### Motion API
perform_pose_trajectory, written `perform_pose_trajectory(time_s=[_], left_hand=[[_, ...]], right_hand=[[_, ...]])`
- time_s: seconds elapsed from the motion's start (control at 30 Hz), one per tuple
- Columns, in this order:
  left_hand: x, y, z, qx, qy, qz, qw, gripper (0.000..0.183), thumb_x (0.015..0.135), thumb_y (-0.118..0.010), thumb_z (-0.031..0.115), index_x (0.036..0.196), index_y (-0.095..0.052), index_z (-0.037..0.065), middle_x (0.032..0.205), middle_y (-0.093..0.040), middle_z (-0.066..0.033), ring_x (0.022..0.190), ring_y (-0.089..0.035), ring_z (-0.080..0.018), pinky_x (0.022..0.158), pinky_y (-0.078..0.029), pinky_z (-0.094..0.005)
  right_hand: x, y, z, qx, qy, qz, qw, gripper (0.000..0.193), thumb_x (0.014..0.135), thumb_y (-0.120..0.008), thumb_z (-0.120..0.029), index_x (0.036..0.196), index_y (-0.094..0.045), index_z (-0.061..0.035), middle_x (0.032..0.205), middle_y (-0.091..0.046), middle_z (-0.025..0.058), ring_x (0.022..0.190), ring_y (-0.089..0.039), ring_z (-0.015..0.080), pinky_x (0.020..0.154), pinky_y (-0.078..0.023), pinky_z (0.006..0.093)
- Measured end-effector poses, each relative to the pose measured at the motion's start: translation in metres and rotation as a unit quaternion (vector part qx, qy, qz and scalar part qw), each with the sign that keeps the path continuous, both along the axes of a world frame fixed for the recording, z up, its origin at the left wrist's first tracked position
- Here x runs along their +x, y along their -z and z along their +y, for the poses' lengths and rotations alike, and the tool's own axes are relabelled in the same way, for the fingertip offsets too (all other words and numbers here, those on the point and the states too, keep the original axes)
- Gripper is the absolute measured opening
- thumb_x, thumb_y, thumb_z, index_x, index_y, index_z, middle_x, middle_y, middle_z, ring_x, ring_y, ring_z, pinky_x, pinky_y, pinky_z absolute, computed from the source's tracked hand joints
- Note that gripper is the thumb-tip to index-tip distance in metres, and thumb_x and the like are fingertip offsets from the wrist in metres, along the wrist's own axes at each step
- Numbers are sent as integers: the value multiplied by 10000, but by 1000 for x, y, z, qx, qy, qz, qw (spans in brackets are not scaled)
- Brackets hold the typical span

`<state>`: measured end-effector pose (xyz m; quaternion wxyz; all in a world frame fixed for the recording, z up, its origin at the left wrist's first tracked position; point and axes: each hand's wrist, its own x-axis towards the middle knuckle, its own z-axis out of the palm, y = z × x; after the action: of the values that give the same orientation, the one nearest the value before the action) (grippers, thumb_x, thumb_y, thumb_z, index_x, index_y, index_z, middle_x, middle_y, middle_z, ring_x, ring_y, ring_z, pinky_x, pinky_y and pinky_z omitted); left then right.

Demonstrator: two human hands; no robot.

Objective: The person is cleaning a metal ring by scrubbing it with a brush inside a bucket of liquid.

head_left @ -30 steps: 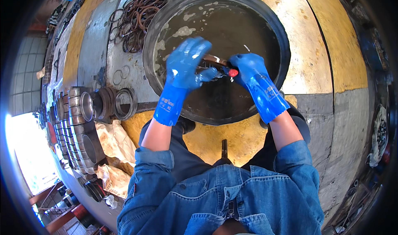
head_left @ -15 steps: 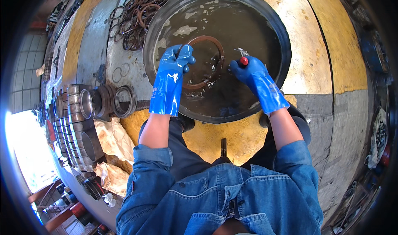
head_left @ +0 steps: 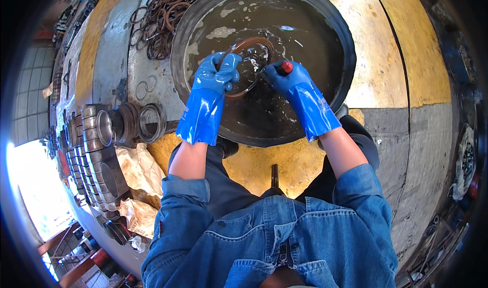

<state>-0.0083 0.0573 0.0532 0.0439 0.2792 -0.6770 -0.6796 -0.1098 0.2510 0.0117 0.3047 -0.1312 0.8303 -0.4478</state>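
My left hand (head_left: 216,73), in a blue rubber glove, is closed on the left side of a reddish-brown ring (head_left: 253,41). The ring lies tilted at the surface of murky water (head_left: 305,31) in a large round dark tub (head_left: 347,59), and its lower part is partly under water. Gripped in my gloved right hand (head_left: 295,80) is a red-ended handle (head_left: 287,67); the tool's working end is hidden by the hand and splashing water. That hand is at the ring's right side, where the water is stirred up.
A heap of brown rings (head_left: 161,19) lies left of the tub's far side. Stacked metal rings (head_left: 104,156) stand at the left, beside crumpled brown paper (head_left: 140,168). Two thin rings (head_left: 146,88) lie on the floor plates. A bagged bundle (head_left: 463,161) is far right.
My right hand has moved left with the red-handled tool, from apart to the ring's right side. The ring has tilted and sits slightly lower in the water, which now splashes inside it.
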Motion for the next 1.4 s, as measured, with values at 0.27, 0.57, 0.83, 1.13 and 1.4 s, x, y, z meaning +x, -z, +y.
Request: perform_pose_trajectory(time_s=[0.27,0.57,0.83,1.13,1.4], left_hand=[[3,13,-7,11,-10,66,998,346,999,-707,335,1139,-696,20,751,-645,-28,640,-562,-83,576,-441,-229],[-2,6,2,-3,-20,57,998,323,1022,-679,287,1157,-675,-7,711,-628,-27,571,-517,-72,495,-385,-219],[-2,10,-1,-11,-4,17,1000,351,1023,-684,352,1152,-694,26,754,-641,-9,602,-538,-68,524,-401,-212],[-5,13,1,-7,20,7,1000,327,1024,-681,331,1137,-712,26,790,-677,-28,650,-591,-101,596,-467,-238],[0,37,-9,81,-18,145,986,281,1054,-631,239,1227,-662,20,1269,-712,-183,1206,-666,-270,1079,-482,-404]], right_hand=[[31,-1,-6,-341,46,-281,896,306,911,-747,-236,1065,-759,28,911,-764,92,780,-709,168,698,-553,282],[20,15,-7,-52,-62,-11,997,270,925,-721,-313,1064,-746,-82,950,-762,88,835,-727,226,780,-575,366],[13,-3,1,37,-88,467,879,355,890,-671,-158,1244,-646,-173,1132,-740,98,835,-741,352,700,-589,455],[8,13,4,81,-1,240,967,225,933,-686,-301,1099,-753,-164,1005,-763,130,874,-730,350,776,-568,431],[28,2,8,-267,74,-262,924,332,953,-731,-264,1156,-747,-1,994,-761,76,759,-683,139,700,-540,273]])
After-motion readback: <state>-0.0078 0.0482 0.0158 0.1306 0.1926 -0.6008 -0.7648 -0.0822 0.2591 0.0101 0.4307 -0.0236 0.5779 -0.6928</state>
